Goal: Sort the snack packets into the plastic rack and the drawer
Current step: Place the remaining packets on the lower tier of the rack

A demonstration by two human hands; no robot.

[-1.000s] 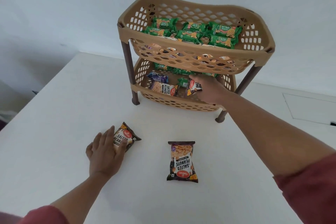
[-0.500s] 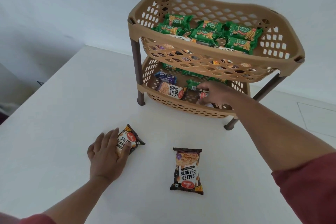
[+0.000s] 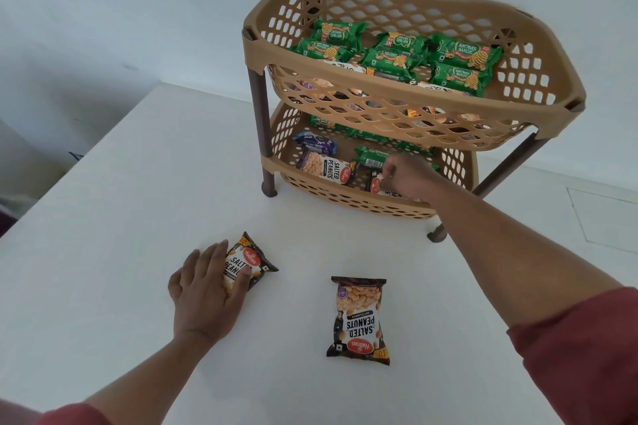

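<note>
- Rack [image 3: 407, 55] of tan plastic stands on the white surface [image 3: 138, 183], two lattice tiers on brown legs.
- Top tier holds green biscuit packs [image 3: 461, 53] in rows, with other packets showing through the lattice beneath them.
- Bottom tier holds a peanut packet [image 3: 326, 167] lying flat, a dark blue packet [image 3: 316, 141] behind it, and more green packs along the back.
- Right hand [image 3: 409, 178] reaches into the bottom tier over its front rim, fingers curled loosely on a second peanut packet [image 3: 378, 183] that lies at the tier's front; most of that packet is hidden by the hand, so how firm the grip is I cannot tell.
- Left hand [image 3: 205, 290] lies palm down on the surface, fingers spread wide over the near half of a tilted peanut packet [image 3: 250, 260], pressing rather than gripping.
- Another peanut packet [image 3: 359, 319] lies flat and untouched on the surface between the two arms, well apart from both hands, its print upside down to the camera.
- Red sleeves [image 3: 583, 352] show at both arms.
</note>
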